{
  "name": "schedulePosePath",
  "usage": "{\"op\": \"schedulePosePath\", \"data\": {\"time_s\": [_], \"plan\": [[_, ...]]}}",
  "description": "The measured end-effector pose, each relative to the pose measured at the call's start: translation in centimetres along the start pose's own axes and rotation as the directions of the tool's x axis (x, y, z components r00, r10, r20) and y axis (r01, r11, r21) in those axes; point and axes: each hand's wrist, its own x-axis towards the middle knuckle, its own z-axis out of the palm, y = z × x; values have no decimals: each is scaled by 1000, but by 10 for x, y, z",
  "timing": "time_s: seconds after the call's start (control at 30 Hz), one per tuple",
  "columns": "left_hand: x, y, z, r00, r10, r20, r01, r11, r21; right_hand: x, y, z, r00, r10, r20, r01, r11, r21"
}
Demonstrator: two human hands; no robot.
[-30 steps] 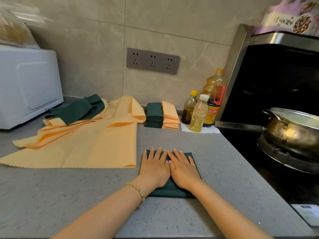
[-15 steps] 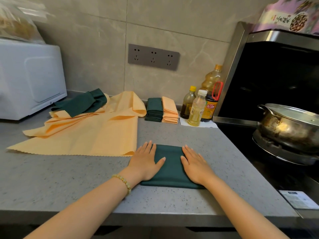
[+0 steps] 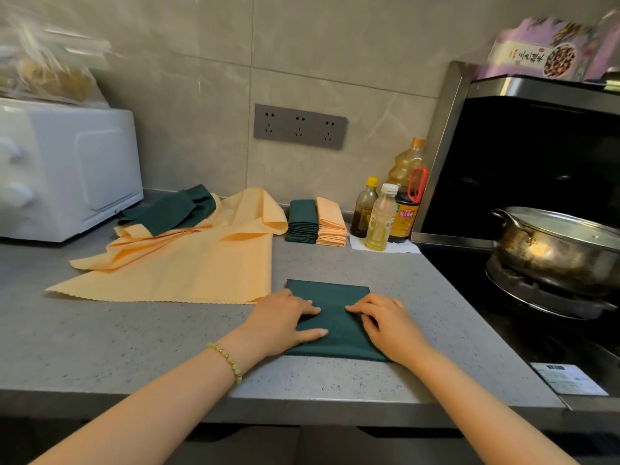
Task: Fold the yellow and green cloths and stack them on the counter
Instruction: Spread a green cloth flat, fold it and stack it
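Hands sit at opposite sides of the folded green cloth (image 3: 330,317), which lies on the worktop (image 3: 134,347) straight in front of you, close to the near edge. Your left hand (image 3: 285,320) rests flat on the cloth's left edge, fingers straight and pointing inward, holding nothing. Your right hand (image 3: 385,327) lies on the right edge, pointing back toward the left one. Its knuckles are bent, and I cannot tell whether it pinches the fabric or only presses it.

What matters for the coming move is how the cloth lies relative to the stack. The green stack (image 3: 302,223) stands by the wall (image 3: 201,95), beyond the cloth and a touch to its left. It touches the yellow stack (image 3: 330,223) on its right. Bare worktop separates the cloth from both.

The folded piece looks to run long from you toward the wall, the same way as the stacked ones. By my reading it needs no turn, only a carry straight away from you. Both hands are equally near the cloth, and the left one is on the green stack's side.

Bottles (image 3: 380,223) stand just right of the yellow stack, so keep your right wrist clear of them. Unfolded yellow cloths (image 3: 188,263) spread to the left, their corner just beside your left hand. A loose green cloth (image 3: 171,213) lies on their far end.
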Motion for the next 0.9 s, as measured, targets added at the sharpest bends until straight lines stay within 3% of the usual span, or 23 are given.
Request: {"op": "schedulePosePath", "data": {"time_s": [0.13,0.27,0.67,0.9], "plan": [[-6,13,6,996,-80,30,80,997,-5,-12,-23,3,987,113,116,-101,990,-101],[-16,15,17,986,-103,132,112,992,-60,-26,-32,13,961,195,194,-197,980,-6],[-48,-10,1,957,124,261,-83,983,-163,-55,11,-12,937,-68,343,20,990,141],[-47,-8,-7,971,224,86,-235,961,149,-64,11,-23,936,-146,320,134,989,58]]}}
